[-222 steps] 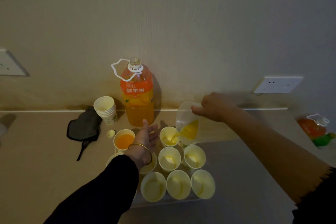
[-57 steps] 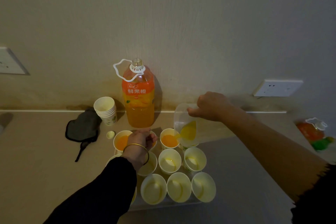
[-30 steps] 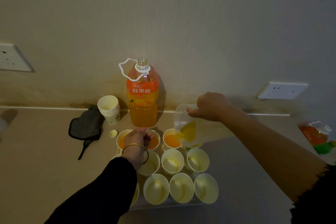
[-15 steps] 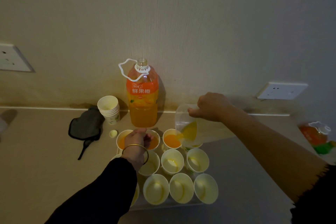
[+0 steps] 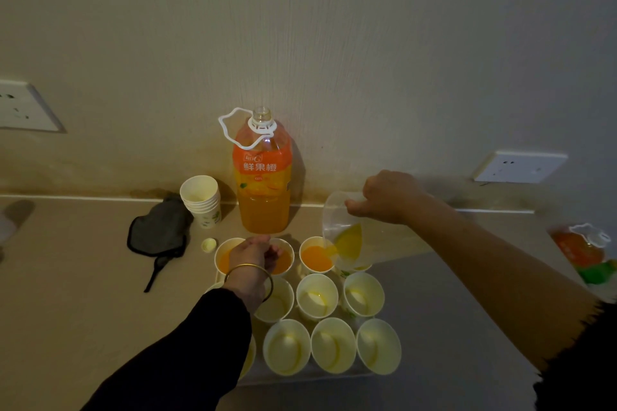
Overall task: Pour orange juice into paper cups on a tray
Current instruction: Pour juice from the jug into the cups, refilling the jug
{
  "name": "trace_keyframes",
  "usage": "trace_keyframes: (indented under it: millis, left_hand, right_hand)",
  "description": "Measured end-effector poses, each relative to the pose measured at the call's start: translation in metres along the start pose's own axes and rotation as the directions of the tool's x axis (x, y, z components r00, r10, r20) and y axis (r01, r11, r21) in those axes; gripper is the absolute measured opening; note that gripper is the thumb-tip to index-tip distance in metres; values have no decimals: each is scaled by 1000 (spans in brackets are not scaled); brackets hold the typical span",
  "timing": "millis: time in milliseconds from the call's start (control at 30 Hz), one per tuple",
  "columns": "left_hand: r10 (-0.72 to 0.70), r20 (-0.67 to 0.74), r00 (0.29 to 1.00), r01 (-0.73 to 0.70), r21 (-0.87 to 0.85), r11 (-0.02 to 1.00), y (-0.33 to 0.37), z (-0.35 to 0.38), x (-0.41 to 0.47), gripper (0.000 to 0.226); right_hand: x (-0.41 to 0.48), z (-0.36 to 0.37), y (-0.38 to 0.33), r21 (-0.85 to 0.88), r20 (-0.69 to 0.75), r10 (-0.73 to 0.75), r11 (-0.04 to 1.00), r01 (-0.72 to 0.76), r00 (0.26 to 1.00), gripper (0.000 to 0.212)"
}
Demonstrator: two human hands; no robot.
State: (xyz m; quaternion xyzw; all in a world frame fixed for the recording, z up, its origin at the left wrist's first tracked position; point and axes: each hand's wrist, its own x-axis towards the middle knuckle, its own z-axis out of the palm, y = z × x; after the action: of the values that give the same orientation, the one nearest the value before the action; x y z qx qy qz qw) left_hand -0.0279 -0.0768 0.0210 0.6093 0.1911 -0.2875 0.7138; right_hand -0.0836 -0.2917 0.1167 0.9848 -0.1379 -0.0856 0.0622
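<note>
Right hand (image 5: 389, 197) grips a clear plastic jug (image 5: 337, 217) from above, tipped left, juice (image 5: 349, 240) running into the third paper cup (image 5: 315, 257) of the tray's (image 5: 300, 380) back row. Left hand (image 5: 252, 257), gold bangle (image 5: 248, 272) on wrist, curls fingers over the rims of two full cups (image 5: 222, 259) at the tray's back left corner, grip unclear; its black sleeve (image 5: 187, 344) hides the tray's left edge. Open juice bottle (image 5: 262, 183), stacked spare cups (image 5: 202, 202), yellow cap (image 5: 208, 244) and dark cloth (image 5: 160, 230) sit behind by the wall (image 5: 334, 43); empty round cups (image 5: 317, 295) fill the front rows.
</note>
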Motion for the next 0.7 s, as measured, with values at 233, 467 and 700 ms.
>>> trace_keyframes:
  millis: [233, 467, 700]
  left_hand:
    - [-26, -15, 1000, 26, 3, 1000, 2, -1, 1, 20]
    - [-15, -4, 1000, 15, -16, 1000, 1, 2, -3, 22]
    - [-5, -5, 1000, 5, -6, 1000, 0, 2, -3, 19]
  right_hand:
    - [0, 1, 0, 10, 5, 1, 1000, -1, 1000, 57]
    - [-1, 1, 0, 14, 11, 3, 1000, -3, 1000, 55]
    - [-1, 2, 0, -1, 7, -10, 1000, 10, 1000, 53]
